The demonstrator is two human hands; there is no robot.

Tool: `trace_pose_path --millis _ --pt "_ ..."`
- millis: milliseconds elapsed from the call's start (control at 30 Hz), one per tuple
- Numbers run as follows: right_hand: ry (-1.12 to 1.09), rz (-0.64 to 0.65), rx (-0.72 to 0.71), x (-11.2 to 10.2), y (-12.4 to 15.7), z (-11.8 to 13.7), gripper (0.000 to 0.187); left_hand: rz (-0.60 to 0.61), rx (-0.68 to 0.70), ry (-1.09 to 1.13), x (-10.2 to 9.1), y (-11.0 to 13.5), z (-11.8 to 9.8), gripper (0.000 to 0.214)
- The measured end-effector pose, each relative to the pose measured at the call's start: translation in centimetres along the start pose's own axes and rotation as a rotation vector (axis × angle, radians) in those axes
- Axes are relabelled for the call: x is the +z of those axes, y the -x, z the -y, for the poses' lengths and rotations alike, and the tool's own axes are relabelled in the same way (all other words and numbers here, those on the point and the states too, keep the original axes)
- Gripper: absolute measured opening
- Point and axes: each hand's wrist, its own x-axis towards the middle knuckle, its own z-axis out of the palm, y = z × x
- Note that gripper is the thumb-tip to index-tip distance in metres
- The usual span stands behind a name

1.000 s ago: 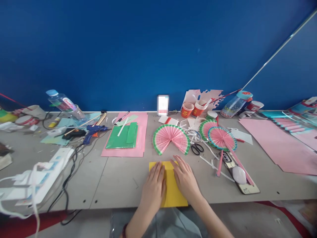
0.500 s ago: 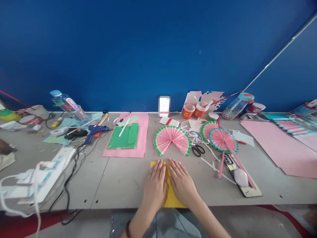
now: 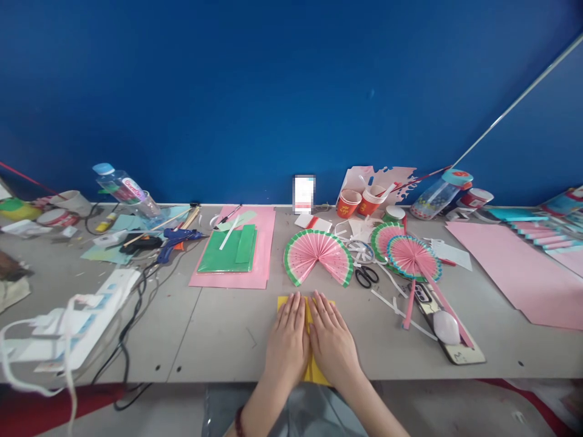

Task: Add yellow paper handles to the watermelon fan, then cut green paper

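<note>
A yellow sheet of paper [image 3: 314, 371] lies at the table's front edge, mostly covered by both hands. My left hand [image 3: 286, 340] rests flat on its left half, fingers stretched forward. On the right half my right hand [image 3: 333, 340] lies flat too, with the fingers pointing away from me. A narrow yellow strip shows between the hands. Just beyond the fingertips sits a pleated pink and green paper fan [image 3: 317, 255], spread like a watermelon slice. Black-handled scissors [image 3: 365, 277] lie to the right of this fan.
Green paper [image 3: 223, 252] lies on pink sheets [image 3: 262, 276] at left, near a blue glue gun [image 3: 175, 241] and a power strip [image 3: 98, 315]. At right are a round pleated fan [image 3: 412, 258], a phone [image 3: 464, 353], paper cups [image 3: 348, 203] and a large pink sheet [image 3: 514, 273].
Both hands stay flat on the yellow paper, with the right hand shifted slightly toward the left one. The whole view has drifted a little.
</note>
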Motion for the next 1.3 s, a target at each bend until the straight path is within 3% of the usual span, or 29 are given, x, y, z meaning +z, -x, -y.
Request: trace_pose_path --millis 300,600,767,1300 --pt "-0.004 0.015 0.019 -0.1 0.1 0.2 0.047 0.009 -0.010 0.025 -0.1 0.0 0.0 0.054" --pt "-0.129 0.116 -0.133 -2.4 -1.1 -1.9 0.054 0.020 -0.002 0.029 -0.8 -0.5 0.1 0.049" --pt "-0.176 0.101 -0.195 -2.1 -1.6 -2.3 0.052 0.005 -0.005 0.031 -0.4 -0.5 0.1 0.055" --pt "-0.093 0.038 -0.049 -0.3 -0.7 -0.6 0.049 -0.032 -0.060 -0.013 0.3 -0.5 -0.7 0.065"
